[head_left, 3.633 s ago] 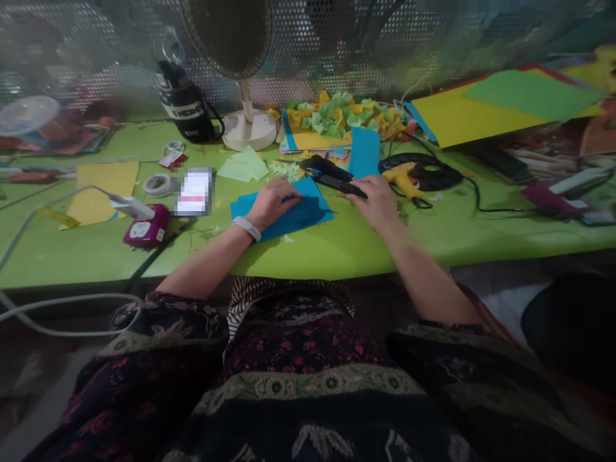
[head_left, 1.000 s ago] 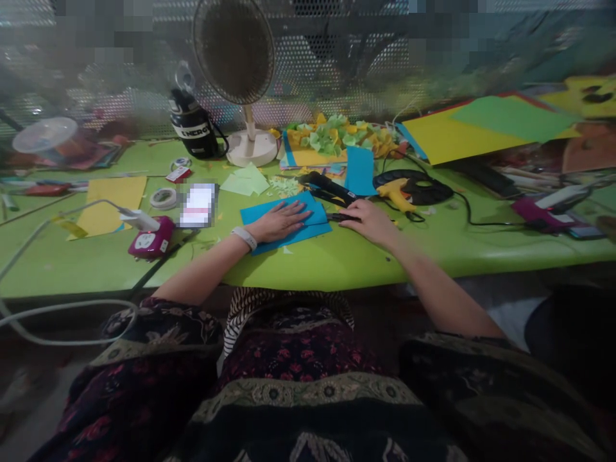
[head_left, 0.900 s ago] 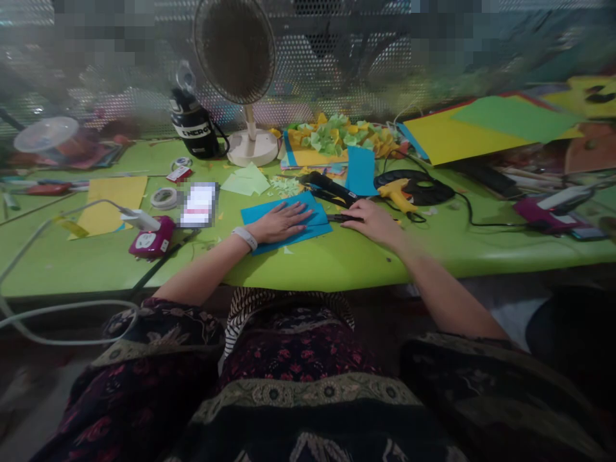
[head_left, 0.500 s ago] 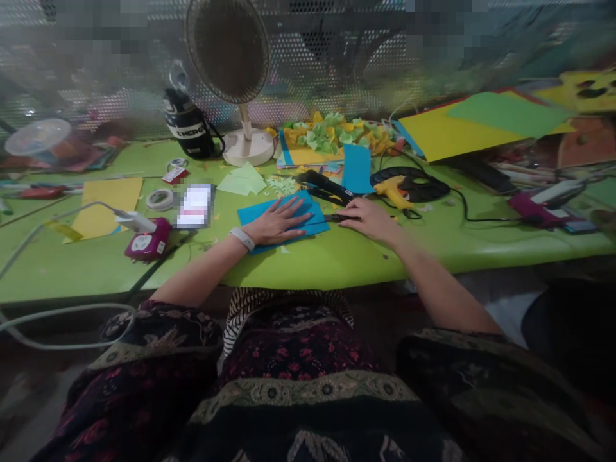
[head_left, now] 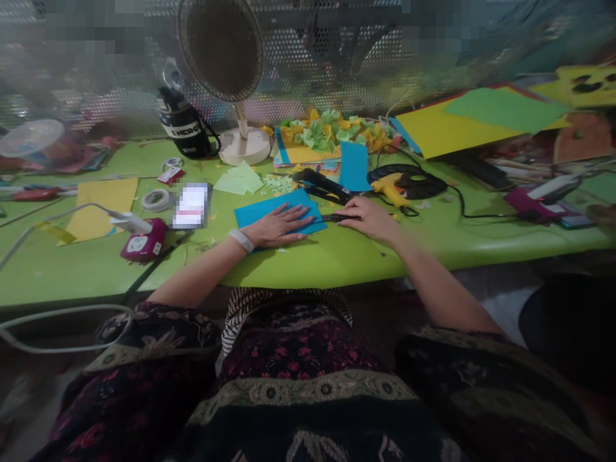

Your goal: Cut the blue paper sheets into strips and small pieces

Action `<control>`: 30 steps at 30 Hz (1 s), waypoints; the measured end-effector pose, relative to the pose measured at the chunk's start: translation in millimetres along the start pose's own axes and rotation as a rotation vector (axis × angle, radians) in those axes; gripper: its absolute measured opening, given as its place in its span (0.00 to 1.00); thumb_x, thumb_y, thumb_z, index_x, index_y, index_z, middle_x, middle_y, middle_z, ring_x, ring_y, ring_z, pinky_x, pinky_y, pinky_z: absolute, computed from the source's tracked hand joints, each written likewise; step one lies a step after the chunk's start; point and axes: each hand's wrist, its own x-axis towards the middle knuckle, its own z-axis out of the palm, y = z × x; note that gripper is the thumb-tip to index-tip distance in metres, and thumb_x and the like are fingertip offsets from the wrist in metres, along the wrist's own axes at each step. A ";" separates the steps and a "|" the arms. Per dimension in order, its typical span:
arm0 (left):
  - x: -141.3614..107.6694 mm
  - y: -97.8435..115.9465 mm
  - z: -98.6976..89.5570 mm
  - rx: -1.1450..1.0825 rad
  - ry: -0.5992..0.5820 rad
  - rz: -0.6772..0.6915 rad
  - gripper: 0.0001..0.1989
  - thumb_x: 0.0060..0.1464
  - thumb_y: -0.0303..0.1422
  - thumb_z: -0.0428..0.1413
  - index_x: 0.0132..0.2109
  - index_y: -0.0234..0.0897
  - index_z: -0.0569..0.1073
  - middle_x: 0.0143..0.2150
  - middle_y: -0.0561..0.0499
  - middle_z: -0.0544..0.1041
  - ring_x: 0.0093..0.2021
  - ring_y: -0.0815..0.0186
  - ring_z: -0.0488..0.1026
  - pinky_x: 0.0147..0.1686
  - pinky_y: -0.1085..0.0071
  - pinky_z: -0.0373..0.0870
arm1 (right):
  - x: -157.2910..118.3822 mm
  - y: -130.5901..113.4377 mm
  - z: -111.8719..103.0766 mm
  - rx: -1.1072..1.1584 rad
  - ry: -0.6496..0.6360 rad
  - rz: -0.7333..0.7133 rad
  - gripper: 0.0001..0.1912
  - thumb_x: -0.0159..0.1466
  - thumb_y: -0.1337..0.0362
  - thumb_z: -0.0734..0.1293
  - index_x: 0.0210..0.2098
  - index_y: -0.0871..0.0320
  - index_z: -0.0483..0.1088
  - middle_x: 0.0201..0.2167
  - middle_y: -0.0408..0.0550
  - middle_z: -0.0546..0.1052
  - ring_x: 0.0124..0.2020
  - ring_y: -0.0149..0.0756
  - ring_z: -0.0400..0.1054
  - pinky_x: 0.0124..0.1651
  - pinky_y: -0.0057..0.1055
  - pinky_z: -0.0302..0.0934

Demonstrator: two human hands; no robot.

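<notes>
On blue paper (head_left: 251,215), left hand (head_left: 278,227) now lies spread; right hand (head_left: 369,219) pinches dark tool (head_left: 342,217).

the blue paper (head_left: 253,215) is matte and bright, lying flat on the green table (head_left: 312,273). it shows as overlapping layers whose edges do not quite line up, with straight sides and a pointed corner jutting out at the upper right. its long way runs from side to side, slightly slanted, and its middle and lower left are largely covered from view. a slim dark tool (head_left: 332,218) lies low at the right end of the blue paper, pointing left, its narrow greyish front part reaching that end. its rear part is dark and partly covered. whether it is a pair of scissors or a knife is too small to tell.
</notes>
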 end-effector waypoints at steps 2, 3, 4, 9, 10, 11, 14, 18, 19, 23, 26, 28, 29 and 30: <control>0.3 -0.1 -0.2 0.013 -0.024 -0.004 0.35 0.69 0.58 0.36 0.76 0.51 0.52 0.78 0.51 0.50 0.78 0.58 0.45 0.75 0.54 0.38 | 2.0 -1.4 1.5 -0.001 0.001 -0.008 0.17 0.70 0.52 0.66 0.53 0.48 0.80 0.48 0.54 0.77 0.49 0.49 0.71 0.51 0.47 0.67; 0.4 0.1 -0.6 0.019 -0.035 -0.006 0.35 0.69 0.58 0.36 0.76 0.50 0.52 0.78 0.51 0.49 0.78 0.59 0.45 0.75 0.54 0.37 | 3.2 -2.4 2.4 -0.001 0.000 -0.013 0.17 0.70 0.52 0.66 0.53 0.49 0.80 0.48 0.54 0.77 0.49 0.49 0.71 0.51 0.47 0.67; 0.7 0.3 -0.9 0.022 -0.042 -0.008 0.36 0.69 0.58 0.35 0.76 0.50 0.51 0.78 0.51 0.49 0.78 0.59 0.44 0.75 0.54 0.37 | 4.3 -3.5 3.3 -0.002 -0.001 -0.019 0.17 0.70 0.52 0.66 0.53 0.49 0.80 0.48 0.54 0.77 0.49 0.49 0.71 0.51 0.47 0.67; 1.5 1.1 -2.8 0.017 -0.051 -0.009 0.36 0.69 0.58 0.35 0.76 0.49 0.52 0.78 0.50 0.49 0.78 0.58 0.45 0.75 0.53 0.37 | 3.9 -6.7 5.8 -0.007 0.011 -0.021 0.17 0.70 0.52 0.66 0.53 0.49 0.80 0.47 0.54 0.77 0.49 0.49 0.70 0.52 0.48 0.67; 1.6 1.2 -3.2 0.018 -0.057 -0.009 0.36 0.69 0.58 0.35 0.76 0.49 0.52 0.78 0.49 0.49 0.78 0.58 0.45 0.75 0.53 0.37 | 2.5 -6.6 5.6 -0.005 0.016 -0.018 0.17 0.71 0.52 0.65 0.52 0.48 0.80 0.47 0.54 0.77 0.48 0.49 0.70 0.52 0.48 0.67; 1.6 1.2 -3.6 0.018 -0.064 -0.009 0.36 0.69 0.58 0.35 0.76 0.49 0.52 0.78 0.50 0.49 0.78 0.59 0.44 0.75 0.54 0.37 | 0.9 -6.3 5.2 -0.003 0.020 -0.015 0.17 0.71 0.52 0.65 0.52 0.48 0.80 0.47 0.54 0.77 0.48 0.49 0.70 0.52 0.48 0.67; 1.6 1.5 -4.5 0.011 -0.078 -0.011 0.36 0.69 0.58 0.34 0.76 0.49 0.52 0.78 0.50 0.48 0.78 0.59 0.43 0.75 0.54 0.37 | -3.1 -6.1 4.1 0.000 0.023 -0.006 0.17 0.70 0.51 0.66 0.52 0.46 0.81 0.46 0.53 0.77 0.48 0.49 0.71 0.50 0.49 0.68; 1.7 2.3 -4.9 -0.007 -0.069 -0.020 0.39 0.68 0.60 0.35 0.77 0.48 0.49 0.78 0.49 0.49 0.78 0.59 0.44 0.75 0.54 0.38 | -2.8 -11.6 6.0 -0.007 0.046 -0.003 0.16 0.70 0.52 0.66 0.52 0.47 0.81 0.45 0.54 0.77 0.48 0.49 0.71 0.51 0.49 0.68; 1.8 2.6 -5.0 -0.008 -0.069 -0.021 0.39 0.68 0.60 0.35 0.77 0.47 0.48 0.78 0.48 0.49 0.78 0.59 0.45 0.75 0.54 0.38 | -2.4 -13.5 6.8 -0.010 0.052 -0.003 0.16 0.70 0.52 0.66 0.52 0.48 0.81 0.45 0.54 0.77 0.48 0.49 0.71 0.51 0.49 0.68; 2.1 4.1 -6.6 -0.005 -0.092 -0.027 0.40 0.68 0.61 0.34 0.77 0.45 0.48 0.78 0.48 0.49 0.78 0.58 0.44 0.75 0.54 0.37 | -3.6 -18.4 8.0 -0.018 0.044 0.003 0.16 0.70 0.53 0.66 0.52 0.49 0.81 0.46 0.54 0.77 0.48 0.49 0.71 0.50 0.49 0.68; 1.9 5.3 -7.8 0.001 -0.098 -0.027 0.41 0.68 0.61 0.33 0.77 0.44 0.48 0.78 0.47 0.48 0.78 0.58 0.44 0.75 0.53 0.36 | -4.5 -20.3 8.4 -0.027 0.040 0.009 0.16 0.70 0.54 0.67 0.51 0.50 0.81 0.45 0.55 0.77 0.48 0.50 0.71 0.50 0.49 0.68; 1.8 5.4 -7.7 0.005 -0.100 -0.029 0.41 0.68 0.61 0.33 0.77 0.43 0.47 0.78 0.46 0.48 0.78 0.58 0.44 0.75 0.54 0.35 | -2.7 -23.3 10.0 -0.030 0.041 0.010 0.16 0.70 0.54 0.67 0.51 0.51 0.81 0.45 0.55 0.77 0.48 0.50 0.71 0.50 0.49 0.68; 1.7 5.1 -7.4 0.006 -0.100 -0.029 0.41 0.68 0.61 0.33 0.77 0.43 0.47 0.78 0.47 0.48 0.78 0.58 0.43 0.75 0.54 0.34 | -1.4 -25.2 11.0 -0.030 0.042 0.011 0.16 0.70 0.54 0.67 0.51 0.51 0.81 0.45 0.56 0.77 0.48 0.50 0.71 0.50 0.49 0.68; 1.8 4.8 -6.9 0.007 -0.099 -0.029 0.41 0.68 0.61 0.33 0.78 0.44 0.47 0.78 0.47 0.48 0.78 0.59 0.43 0.75 0.55 0.34 | -0.2 -26.9 11.8 -0.027 0.040 0.011 0.16 0.69 0.54 0.67 0.51 0.52 0.81 0.45 0.56 0.77 0.48 0.51 0.71 0.51 0.49 0.68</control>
